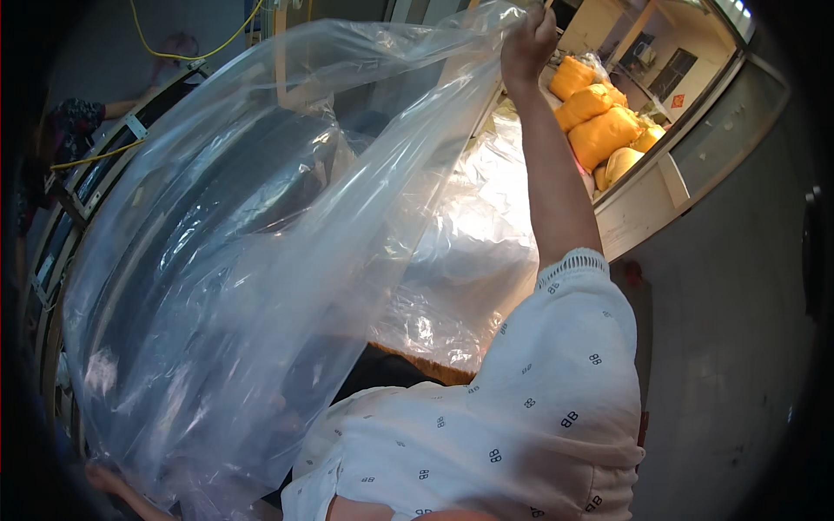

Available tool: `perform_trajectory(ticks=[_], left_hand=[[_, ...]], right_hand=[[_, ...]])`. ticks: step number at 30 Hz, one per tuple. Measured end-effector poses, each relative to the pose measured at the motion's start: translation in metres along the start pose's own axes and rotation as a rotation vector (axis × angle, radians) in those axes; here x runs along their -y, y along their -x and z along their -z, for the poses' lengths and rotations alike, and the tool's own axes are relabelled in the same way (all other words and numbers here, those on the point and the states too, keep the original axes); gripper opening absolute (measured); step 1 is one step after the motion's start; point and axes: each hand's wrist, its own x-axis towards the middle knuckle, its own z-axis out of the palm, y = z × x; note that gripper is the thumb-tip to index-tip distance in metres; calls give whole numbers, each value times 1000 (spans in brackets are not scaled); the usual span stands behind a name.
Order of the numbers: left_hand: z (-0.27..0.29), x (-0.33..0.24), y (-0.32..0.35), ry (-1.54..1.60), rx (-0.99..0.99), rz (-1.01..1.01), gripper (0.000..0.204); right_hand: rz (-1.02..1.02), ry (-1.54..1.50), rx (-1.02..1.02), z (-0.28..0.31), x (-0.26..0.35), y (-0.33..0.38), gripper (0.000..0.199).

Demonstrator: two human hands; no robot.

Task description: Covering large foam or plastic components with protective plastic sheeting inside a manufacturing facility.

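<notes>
now | right hand (528, 42) grip high | clear plastic bag (261, 260) hangs steeply down-left

The big bag (261, 217) is thin clear plastic film, glossy and creased, with bright glints along its folds. More of the same shiny film (469, 260) lies crumpled over the surface, whose bare edge (426, 365) looks like rough brown wood. The sleeve (521, 408) is matt white woven cloth with a small dark print and a lace-like cuff. The sacks (599, 130) look like soft yellow-orange cloth, matt. The floor (730, 347) is dull grey, smooth, like concrete. The cable (191, 52) is smooth yellow plastic
</notes>
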Motion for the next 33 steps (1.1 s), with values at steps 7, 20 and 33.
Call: perform_trajectory(ticks=[7,20,33], left_hand=[[49,42,-51,-54,-116,-56,40],[111,-39,32,-463,39,-188,31],[116,-22,30,-410,-38,-150,34]], right_hand=[[425,409,438,-103,-22,38,12],[336,-240,997,-161,61,266,37],[-339,-663,1227,-192,60,260,14]])
